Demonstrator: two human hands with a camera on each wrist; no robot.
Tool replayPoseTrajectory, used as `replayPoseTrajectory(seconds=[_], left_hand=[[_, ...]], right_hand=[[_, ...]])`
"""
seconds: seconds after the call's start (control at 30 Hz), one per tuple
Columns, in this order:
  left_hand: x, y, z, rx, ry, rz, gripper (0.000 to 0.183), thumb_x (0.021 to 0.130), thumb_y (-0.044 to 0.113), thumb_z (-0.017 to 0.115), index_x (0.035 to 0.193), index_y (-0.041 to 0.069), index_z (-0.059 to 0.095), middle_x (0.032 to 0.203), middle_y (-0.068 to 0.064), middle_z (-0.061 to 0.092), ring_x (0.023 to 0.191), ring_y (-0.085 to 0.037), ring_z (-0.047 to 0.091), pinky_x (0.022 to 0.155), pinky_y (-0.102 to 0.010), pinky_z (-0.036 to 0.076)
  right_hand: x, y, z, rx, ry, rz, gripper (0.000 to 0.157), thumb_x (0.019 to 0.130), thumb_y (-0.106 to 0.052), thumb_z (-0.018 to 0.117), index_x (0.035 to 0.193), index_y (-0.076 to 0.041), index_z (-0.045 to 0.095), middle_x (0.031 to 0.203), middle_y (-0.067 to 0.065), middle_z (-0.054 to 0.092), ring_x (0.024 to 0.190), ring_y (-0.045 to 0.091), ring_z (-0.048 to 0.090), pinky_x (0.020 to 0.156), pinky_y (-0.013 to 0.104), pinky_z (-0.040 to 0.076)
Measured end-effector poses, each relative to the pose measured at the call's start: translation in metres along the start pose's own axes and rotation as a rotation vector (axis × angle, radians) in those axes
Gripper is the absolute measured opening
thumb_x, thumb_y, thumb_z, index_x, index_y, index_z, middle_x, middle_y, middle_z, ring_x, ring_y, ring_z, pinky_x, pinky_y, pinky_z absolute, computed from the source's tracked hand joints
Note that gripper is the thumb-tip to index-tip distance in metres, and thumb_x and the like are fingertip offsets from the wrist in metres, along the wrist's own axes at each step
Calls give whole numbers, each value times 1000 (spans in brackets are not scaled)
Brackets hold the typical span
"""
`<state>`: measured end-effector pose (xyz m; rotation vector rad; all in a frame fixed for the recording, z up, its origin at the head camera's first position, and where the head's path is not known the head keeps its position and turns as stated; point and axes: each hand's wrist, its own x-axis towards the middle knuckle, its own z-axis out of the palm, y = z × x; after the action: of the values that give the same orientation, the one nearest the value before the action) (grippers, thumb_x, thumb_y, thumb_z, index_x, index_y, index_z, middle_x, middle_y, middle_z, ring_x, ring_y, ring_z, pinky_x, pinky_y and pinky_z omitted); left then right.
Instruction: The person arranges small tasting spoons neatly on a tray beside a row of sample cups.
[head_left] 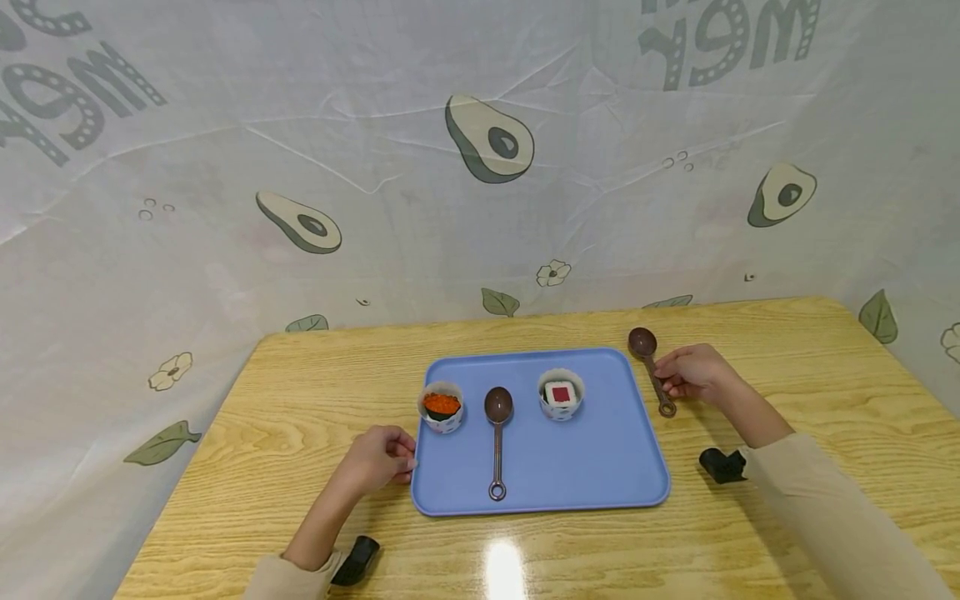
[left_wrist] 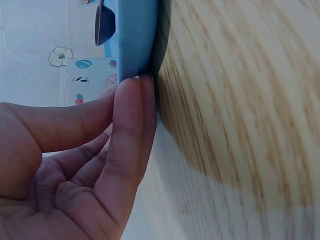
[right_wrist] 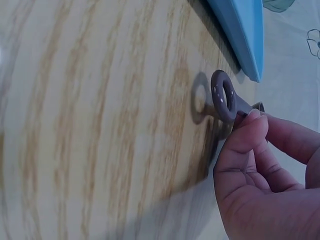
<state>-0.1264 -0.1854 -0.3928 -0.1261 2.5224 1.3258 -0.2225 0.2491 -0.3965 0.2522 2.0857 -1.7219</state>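
Note:
At the tray's left edge my left hand (head_left: 381,458) pinches the rim of a blue tray (head_left: 592,471), thumb at the top and fingers along the outer wall. My right hand (head_left: 693,372) pinches the handle of a brown measuring spoon (head_left: 642,342) to the right of the tray; in the right wrist view its ring end (right_wrist: 223,95) sticks out past the fingertips, over its shadow on the wood. A second brown measuring spoon (head_left: 498,406) lies on the tray, bowl away from me. It lies between a paper cup with orange-topped sushi (head_left: 442,403) and a paper cup with white, red-centred sushi (head_left: 560,394).
The tray sits on a wood-grain table (head_left: 300,383). A patterned cloth (head_left: 390,167) hangs behind the table's far edge and down its left side. Black wrist mounts (head_left: 723,465) show near both sleeves.

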Motion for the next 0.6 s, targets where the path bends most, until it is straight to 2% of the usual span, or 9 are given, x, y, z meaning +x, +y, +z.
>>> replayPoseTrajectory(seconds=[0.6], left_hand=[[1,0,-1,-20,-2,-12,9,80,-14,59,85,-6,58,69,-9,53,58,-16,56,57,-29,55]], right_hand=[[-7,-9,-3,-29,-53,-24,28,90,3,47,114,15,40,71,4,55,60,9,55,57,21,51]])
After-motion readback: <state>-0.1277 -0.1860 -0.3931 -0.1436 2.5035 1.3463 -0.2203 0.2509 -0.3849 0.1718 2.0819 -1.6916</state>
